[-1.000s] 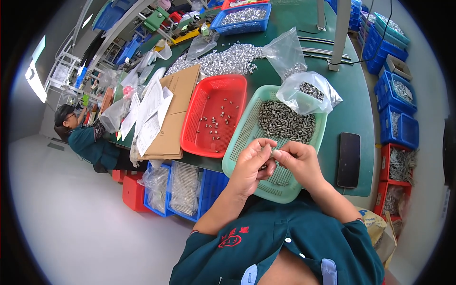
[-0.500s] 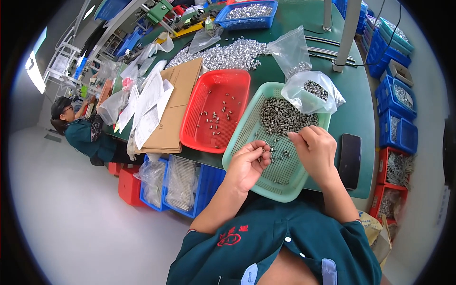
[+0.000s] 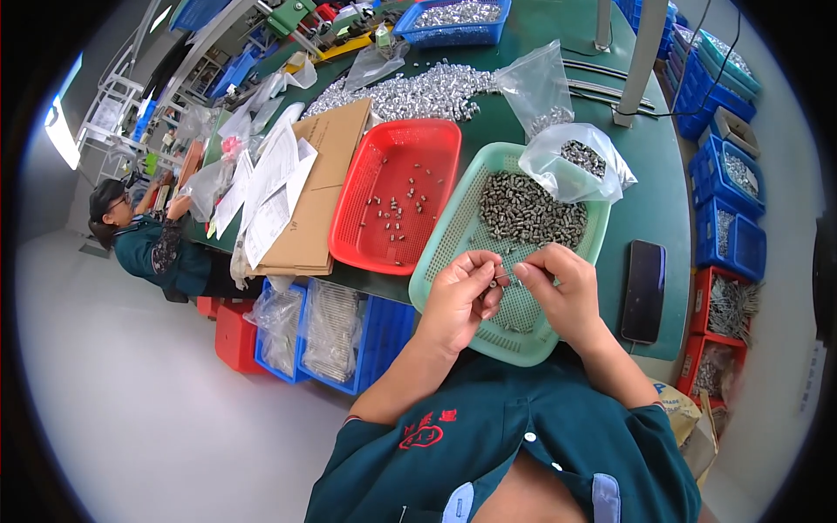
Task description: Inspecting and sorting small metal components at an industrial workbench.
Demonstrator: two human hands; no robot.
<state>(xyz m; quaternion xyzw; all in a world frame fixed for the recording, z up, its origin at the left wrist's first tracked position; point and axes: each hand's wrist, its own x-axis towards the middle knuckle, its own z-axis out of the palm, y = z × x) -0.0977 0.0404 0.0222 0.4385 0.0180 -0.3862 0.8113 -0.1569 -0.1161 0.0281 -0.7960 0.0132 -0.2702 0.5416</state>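
Over the near end of a light green perforated basket (image 3: 534,350), my two hands almost meet. My left hand (image 3: 462,295) is closed, its fingers curled around small metal cylindrical parts, one showing at the fingertips. Thumb and forefinger of my right hand (image 3: 565,289) pinch something thin like a pin, pointed at the part in the left hand; its exact kind is too small to make out. A heap of dark grey metal parts (image 3: 527,209) fills the basket's far end. A clear plastic bag (image 3: 558,166) holding more parts rests on its far right corner.
Left of the basket, a red basket (image 3: 349,240) has several scattered metal parts. Cardboard (image 3: 327,187) and papers (image 3: 279,192) lie beyond it. A phone (image 3: 643,292) lies on the right. Shiny parts (image 3: 410,91) are piled farther back. A co-worker (image 3: 153,244) is at the left.
My right hand has moved left and down, bringing its pinched fingertips up to my left hand. The left hand has turned slightly, its fingers more closed.
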